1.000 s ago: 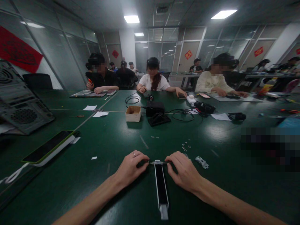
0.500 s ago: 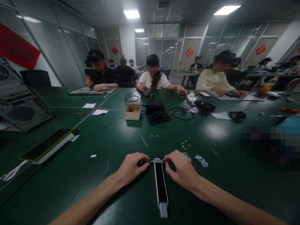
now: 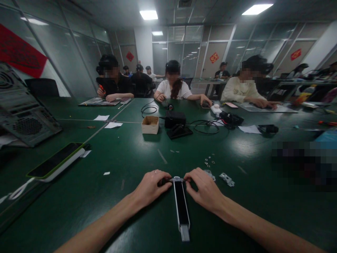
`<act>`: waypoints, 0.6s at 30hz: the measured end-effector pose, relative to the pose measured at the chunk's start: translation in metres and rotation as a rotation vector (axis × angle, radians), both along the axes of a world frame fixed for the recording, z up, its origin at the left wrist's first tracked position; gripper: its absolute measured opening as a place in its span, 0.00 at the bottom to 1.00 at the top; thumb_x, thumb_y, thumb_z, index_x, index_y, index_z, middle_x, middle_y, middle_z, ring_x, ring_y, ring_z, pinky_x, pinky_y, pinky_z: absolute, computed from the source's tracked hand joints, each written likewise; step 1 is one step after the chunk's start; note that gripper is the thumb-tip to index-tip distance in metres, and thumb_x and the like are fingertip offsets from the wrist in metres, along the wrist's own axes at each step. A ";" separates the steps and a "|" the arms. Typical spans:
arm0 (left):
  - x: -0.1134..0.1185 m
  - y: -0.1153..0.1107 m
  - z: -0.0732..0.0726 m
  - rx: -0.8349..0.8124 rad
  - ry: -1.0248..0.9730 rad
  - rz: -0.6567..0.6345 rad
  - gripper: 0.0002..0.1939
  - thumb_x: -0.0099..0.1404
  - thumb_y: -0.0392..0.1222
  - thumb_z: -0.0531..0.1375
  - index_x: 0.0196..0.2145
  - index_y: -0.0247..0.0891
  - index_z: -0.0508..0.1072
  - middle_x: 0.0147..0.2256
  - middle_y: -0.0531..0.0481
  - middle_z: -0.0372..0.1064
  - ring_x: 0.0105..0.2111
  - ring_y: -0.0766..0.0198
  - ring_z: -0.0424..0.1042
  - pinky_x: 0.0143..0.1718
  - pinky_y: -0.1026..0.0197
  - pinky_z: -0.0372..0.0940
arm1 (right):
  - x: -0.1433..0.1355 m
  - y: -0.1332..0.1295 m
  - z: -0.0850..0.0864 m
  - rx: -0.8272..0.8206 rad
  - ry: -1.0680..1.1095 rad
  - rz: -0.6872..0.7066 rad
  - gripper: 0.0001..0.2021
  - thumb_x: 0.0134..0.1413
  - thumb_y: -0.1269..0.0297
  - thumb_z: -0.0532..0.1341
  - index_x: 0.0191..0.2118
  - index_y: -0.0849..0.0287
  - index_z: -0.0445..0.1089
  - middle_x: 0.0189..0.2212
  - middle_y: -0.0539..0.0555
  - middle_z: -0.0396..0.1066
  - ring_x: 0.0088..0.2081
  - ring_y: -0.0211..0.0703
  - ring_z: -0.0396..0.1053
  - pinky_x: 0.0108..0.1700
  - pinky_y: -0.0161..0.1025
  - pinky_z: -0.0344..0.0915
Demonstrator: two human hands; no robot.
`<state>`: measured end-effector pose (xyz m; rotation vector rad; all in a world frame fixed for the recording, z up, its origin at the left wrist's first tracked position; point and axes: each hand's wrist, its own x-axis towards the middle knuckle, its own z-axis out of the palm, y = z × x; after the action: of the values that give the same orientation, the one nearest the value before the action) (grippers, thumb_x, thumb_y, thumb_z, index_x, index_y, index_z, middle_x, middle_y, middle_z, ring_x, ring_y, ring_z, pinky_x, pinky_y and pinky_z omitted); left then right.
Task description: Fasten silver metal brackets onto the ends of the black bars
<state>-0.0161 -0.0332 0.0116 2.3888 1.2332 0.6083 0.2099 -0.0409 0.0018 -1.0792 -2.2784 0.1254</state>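
Observation:
A long, narrow piece with a white frame and a black face lies on the green table, a grey tab sticking out of its near end. Across its far end runs a small metal crosspiece. My left hand is closed in a pinch at the left side of this crosspiece, on a small metal part mostly hidden by the fingers. On the opposite side, my right hand pinches the crosspiece's right end between thumb and fingers. Beyond the right hand lie two metal brackets and several small rings.
Farther off stand a cardboard box and a black adapter box with cables. To the left are a green-edged phone on a white bar and a computer case. Several people sit across the table.
My left hand has moved slightly right, closer to the crosspiece, and less of the metal part shows at its fingertips. My right hand stays nearly in place. The view has shifted slightly.

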 end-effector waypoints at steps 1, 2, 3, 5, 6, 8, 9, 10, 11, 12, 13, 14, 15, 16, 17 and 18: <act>0.000 0.000 0.001 0.000 -0.002 -0.005 0.08 0.63 0.37 0.59 0.40 0.38 0.74 0.31 0.52 0.71 0.29 0.66 0.68 0.32 0.65 0.62 | 0.000 0.000 0.000 -0.003 -0.005 -0.002 0.05 0.53 0.75 0.56 0.35 0.61 0.68 0.29 0.54 0.69 0.32 0.41 0.65 0.33 0.37 0.63; 0.000 0.000 0.002 0.000 -0.001 -0.010 0.07 0.63 0.37 0.59 0.40 0.38 0.74 0.32 0.52 0.71 0.29 0.66 0.68 0.32 0.65 0.62 | 0.000 0.000 0.001 -0.005 -0.009 -0.004 0.05 0.53 0.75 0.56 0.35 0.61 0.68 0.29 0.54 0.68 0.32 0.41 0.65 0.33 0.37 0.63; 0.001 0.000 0.002 0.000 0.001 -0.015 0.07 0.64 0.37 0.58 0.40 0.38 0.74 0.32 0.52 0.71 0.29 0.66 0.68 0.33 0.65 0.62 | 0.000 -0.001 0.001 -0.010 -0.012 -0.006 0.05 0.53 0.75 0.56 0.35 0.61 0.68 0.29 0.54 0.68 0.31 0.41 0.65 0.33 0.37 0.63; 0.001 -0.001 0.004 -0.002 0.007 -0.015 0.07 0.64 0.37 0.58 0.39 0.38 0.74 0.31 0.52 0.71 0.29 0.66 0.68 0.33 0.65 0.62 | 0.000 -0.001 0.002 -0.019 -0.019 -0.006 0.06 0.53 0.75 0.56 0.35 0.61 0.68 0.30 0.54 0.69 0.32 0.41 0.65 0.33 0.37 0.62; 0.002 -0.001 0.005 -0.002 0.011 -0.011 0.07 0.63 0.36 0.58 0.39 0.38 0.74 0.31 0.52 0.71 0.29 0.66 0.67 0.33 0.65 0.62 | 0.000 -0.001 0.002 -0.021 -0.022 -0.005 0.06 0.53 0.75 0.55 0.35 0.61 0.68 0.30 0.54 0.69 0.32 0.41 0.65 0.33 0.37 0.62; 0.003 -0.001 0.006 -0.003 0.019 0.002 0.07 0.63 0.36 0.58 0.38 0.37 0.74 0.30 0.52 0.71 0.28 0.66 0.67 0.32 0.65 0.62 | 0.000 -0.001 0.003 -0.019 -0.022 -0.002 0.06 0.53 0.75 0.55 0.35 0.62 0.68 0.30 0.54 0.68 0.32 0.41 0.65 0.33 0.37 0.62; 0.003 -0.001 0.007 -0.004 0.023 0.007 0.06 0.63 0.36 0.58 0.38 0.36 0.74 0.30 0.52 0.70 0.28 0.66 0.67 0.32 0.65 0.62 | 0.000 -0.001 0.003 -0.017 -0.020 -0.003 0.06 0.53 0.75 0.55 0.35 0.62 0.68 0.30 0.54 0.68 0.32 0.41 0.65 0.33 0.37 0.62; 0.004 -0.002 0.007 -0.006 0.025 0.010 0.06 0.62 0.36 0.58 0.38 0.36 0.74 0.30 0.52 0.70 0.28 0.66 0.67 0.31 0.65 0.62 | 0.000 -0.001 0.002 -0.016 -0.018 -0.004 0.06 0.53 0.75 0.56 0.35 0.62 0.68 0.30 0.54 0.68 0.32 0.41 0.64 0.33 0.37 0.62; 0.004 -0.002 0.007 -0.008 0.025 0.012 0.06 0.62 0.36 0.58 0.38 0.36 0.74 0.30 0.52 0.70 0.28 0.66 0.67 0.31 0.65 0.62 | 0.000 -0.001 0.002 -0.019 -0.017 -0.005 0.05 0.53 0.75 0.56 0.35 0.62 0.68 0.30 0.54 0.68 0.32 0.41 0.64 0.33 0.37 0.62; 0.004 -0.002 0.007 -0.008 0.024 0.013 0.06 0.62 0.36 0.58 0.37 0.36 0.74 0.30 0.52 0.70 0.28 0.66 0.67 0.31 0.65 0.62 | 0.000 0.000 0.002 -0.022 -0.017 -0.006 0.05 0.53 0.75 0.56 0.35 0.62 0.68 0.30 0.54 0.68 0.32 0.41 0.64 0.33 0.37 0.62; 0.004 -0.002 0.007 -0.007 0.021 0.015 0.06 0.62 0.36 0.58 0.37 0.36 0.74 0.30 0.52 0.70 0.28 0.66 0.67 0.31 0.65 0.62 | 0.000 -0.001 0.002 -0.025 -0.017 -0.006 0.05 0.53 0.75 0.56 0.35 0.62 0.67 0.30 0.54 0.68 0.31 0.41 0.64 0.33 0.37 0.62; 0.004 -0.001 0.007 -0.006 0.018 0.016 0.06 0.62 0.37 0.58 0.37 0.36 0.73 0.30 0.52 0.70 0.28 0.66 0.67 0.31 0.65 0.62 | 0.000 -0.001 0.001 -0.029 -0.015 -0.005 0.05 0.53 0.75 0.56 0.35 0.62 0.67 0.30 0.54 0.68 0.32 0.41 0.64 0.33 0.37 0.62; 0.004 -0.001 0.006 -0.004 0.014 0.016 0.06 0.62 0.37 0.58 0.37 0.36 0.73 0.30 0.52 0.70 0.28 0.66 0.67 0.31 0.65 0.62 | 0.000 -0.001 0.001 -0.035 -0.012 -0.004 0.05 0.53 0.75 0.56 0.35 0.62 0.67 0.30 0.54 0.68 0.32 0.41 0.64 0.33 0.37 0.62; 0.004 -0.001 0.005 -0.002 0.010 0.014 0.06 0.62 0.37 0.58 0.37 0.36 0.73 0.30 0.52 0.70 0.28 0.66 0.67 0.31 0.65 0.62 | 0.000 -0.002 0.001 -0.041 -0.007 0.000 0.05 0.53 0.75 0.55 0.35 0.62 0.67 0.30 0.54 0.68 0.32 0.41 0.64 0.33 0.37 0.62; 0.003 -0.001 0.005 -0.001 0.007 0.011 0.06 0.62 0.37 0.58 0.37 0.36 0.73 0.30 0.52 0.70 0.28 0.66 0.67 0.31 0.65 0.62 | 0.000 -0.002 0.001 -0.045 -0.001 0.003 0.05 0.53 0.75 0.55 0.35 0.62 0.67 0.30 0.54 0.68 0.32 0.41 0.64 0.33 0.37 0.62; 0.003 0.000 0.004 -0.001 0.004 0.008 0.06 0.62 0.37 0.58 0.37 0.36 0.73 0.30 0.52 0.70 0.28 0.66 0.67 0.31 0.65 0.62 | 0.000 -0.002 0.001 -0.045 0.004 0.005 0.05 0.54 0.75 0.55 0.35 0.62 0.67 0.30 0.54 0.68 0.31 0.41 0.64 0.33 0.37 0.62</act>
<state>-0.0130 -0.0337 0.0157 2.3867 1.2456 0.6054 0.2098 -0.0433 0.0028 -1.0957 -2.2851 0.1816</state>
